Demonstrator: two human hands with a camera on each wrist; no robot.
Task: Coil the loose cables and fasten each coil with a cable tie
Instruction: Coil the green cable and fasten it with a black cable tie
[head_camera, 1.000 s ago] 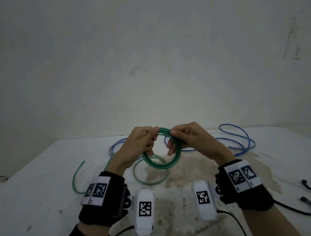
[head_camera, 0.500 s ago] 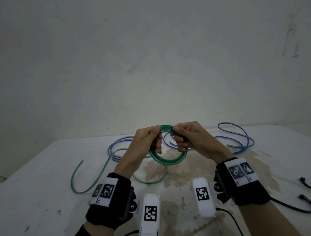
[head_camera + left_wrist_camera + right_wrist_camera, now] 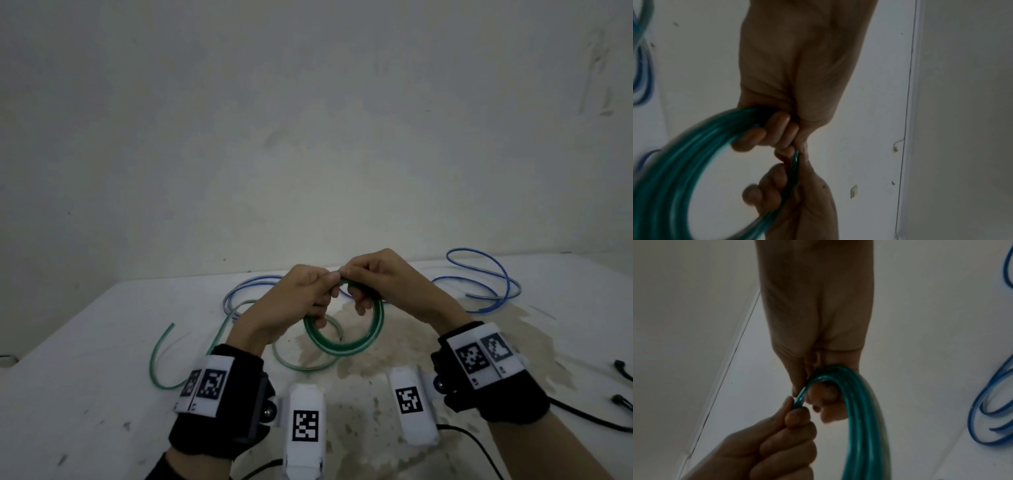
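Note:
A green cable coil (image 3: 343, 348) hangs above the white table (image 3: 85, 342), held at its top by both hands. My left hand (image 3: 325, 291) grips the bundle and pinches a strand between thumb and forefinger. My right hand (image 3: 356, 294) curls its fingers round the bundle right beside it. The left wrist view shows the left hand (image 3: 777, 129) wrapped on the coil (image 3: 678, 162). Seen from the right wrist, the right hand (image 3: 818, 394) clasps the coil (image 3: 857, 418). The cable's loose green tail (image 3: 151, 363) trails over the table to the left. No cable tie shows.
A loose blue cable (image 3: 476, 250) sprawls along the table's far side, behind the hands and to the right, and shows again (image 3: 970, 418) beside the coil. Black leads with plugs (image 3: 620, 365) lie at the right edge. A wall stands close behind the table.
My hands have drawn together at the coil's top until their fingertips meet. The coil has turned in the grip and the green tail has shifted on the table.

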